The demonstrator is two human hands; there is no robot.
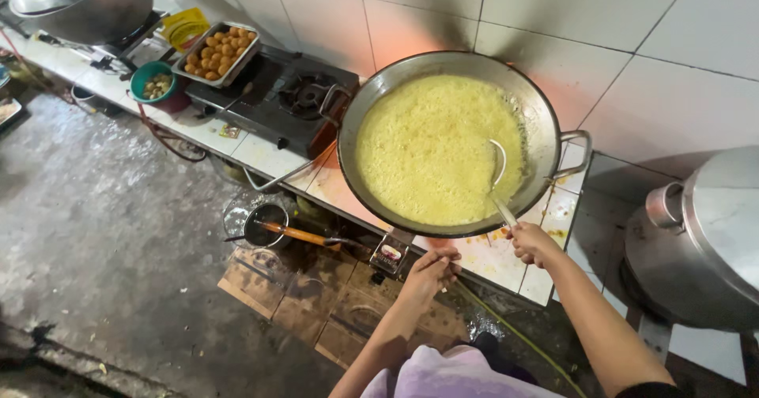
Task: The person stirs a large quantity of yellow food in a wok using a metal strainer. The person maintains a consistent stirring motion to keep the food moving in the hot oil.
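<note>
Wok: big round steel pan (455, 141) just ahead of both hands, full of foaming yellow oil or batter, sitting on the tiled worktop (490, 260) against the white wall.
Ladle: long metal utensil (498, 181), its bowl dipped into the froth at the near right side of the wok, its handle running back to the right hand.
Right hand: (531, 242) closed around the end of the ladle handle, at the front rim of the wok.
Left hand: (431, 270) just left of the right one and lower, at the worktop's front edge; fingers curled together by the burner knob (390, 253). Whether it pinches the knob I cannot tell.
Step in hand: by the look of it, stirring or skimming the frying contents while minding the flame.
Next move calls for: a steady sweep of the ladle kept below the rim, I'd say, since the froth stands high and could slop over; wrist clear of the hot edge.
Further left of the hands: second gas stove (281, 98), a tray of fried golden balls (217, 52), a small green bowl (154, 82).
Below the left hand: a dark pot with an orange-handled tool (265, 226) on the floor.
Right of the right hand: a large steel pot (700, 240).
</note>
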